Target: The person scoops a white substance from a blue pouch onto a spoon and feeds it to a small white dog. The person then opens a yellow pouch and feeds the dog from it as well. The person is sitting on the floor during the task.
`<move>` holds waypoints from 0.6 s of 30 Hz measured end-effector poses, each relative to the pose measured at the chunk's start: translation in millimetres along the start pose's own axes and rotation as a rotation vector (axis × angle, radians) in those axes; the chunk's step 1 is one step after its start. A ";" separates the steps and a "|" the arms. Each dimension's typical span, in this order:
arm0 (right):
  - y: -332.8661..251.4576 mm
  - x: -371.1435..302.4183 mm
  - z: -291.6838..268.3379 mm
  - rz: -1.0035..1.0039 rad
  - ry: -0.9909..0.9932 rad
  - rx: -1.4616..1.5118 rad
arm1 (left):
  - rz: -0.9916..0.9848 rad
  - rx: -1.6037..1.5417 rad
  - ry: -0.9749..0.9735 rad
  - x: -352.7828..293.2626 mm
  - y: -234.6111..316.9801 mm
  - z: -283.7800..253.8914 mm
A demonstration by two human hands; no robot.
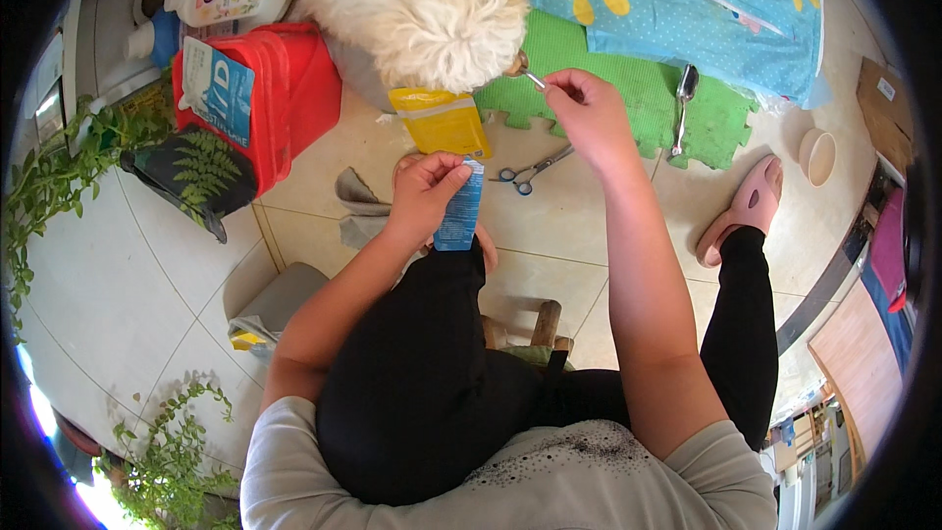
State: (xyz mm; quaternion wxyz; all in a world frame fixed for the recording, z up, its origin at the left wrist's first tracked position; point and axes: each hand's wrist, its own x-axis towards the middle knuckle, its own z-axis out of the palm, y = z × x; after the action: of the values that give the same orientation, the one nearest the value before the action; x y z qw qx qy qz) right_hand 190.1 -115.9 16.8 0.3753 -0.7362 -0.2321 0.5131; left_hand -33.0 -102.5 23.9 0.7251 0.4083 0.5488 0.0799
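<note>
My left hand (428, 198) pinches the upper edge of a flat blue sachet (459, 211) above my bent black-clad knee. My right hand (589, 113) is stretched forward, thumb and fingers closed on the thin metal handle of a small spoon (533, 79). Something brown is at the spoon's far end, right beside the head of a fluffy cream-white dog (422, 10). Fur hides the dog's mouth. A yellow pouch (444, 124) stands just below the dog. Between my hands, a pair of scissors (530, 175) lies on the tiled floor.
A metal spoon (682, 108) lies on the green foam mat (638, 88), partly covered by a blue towel (706, 20). At left stands a red container (294, 103) beside trailing plants (74, 162). A small bowl (817, 157) sits near my pink slipper (746, 211).
</note>
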 end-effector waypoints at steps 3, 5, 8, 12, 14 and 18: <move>0.7 0.0 -1.0 0.014 -0.005 0.018 | 0.003 -0.008 0.001 0.2 -0.6 0.3; 1.0 -0.1 -1.9 0.017 -0.006 0.029 | 0.001 -0.011 0.000 0.4 0.0 1.0; 0.9 -0.2 -2.2 0.021 -0.007 0.034 | -0.008 -0.012 0.006 0.3 1.4 2.2; 0.2 -1.1 -2.3 -0.001 0.002 0.030 | -0.013 -0.015 0.015 0.3 0.2 2.9; 0.1 -1.2 -2.0 -0.013 0.001 0.035 | -0.013 -0.009 0.024 0.0 0.8 2.9; 1.3 -0.8 0.5 0.002 0.001 0.043 | -0.024 0.009 0.031 2.0 -1.4 0.4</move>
State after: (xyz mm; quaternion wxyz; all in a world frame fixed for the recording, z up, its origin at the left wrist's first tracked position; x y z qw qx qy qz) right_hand 189.4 -117.2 16.1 0.3906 -0.7285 -0.2199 0.5181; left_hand -32.3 -102.4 21.4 0.7155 0.4037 0.5652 0.0748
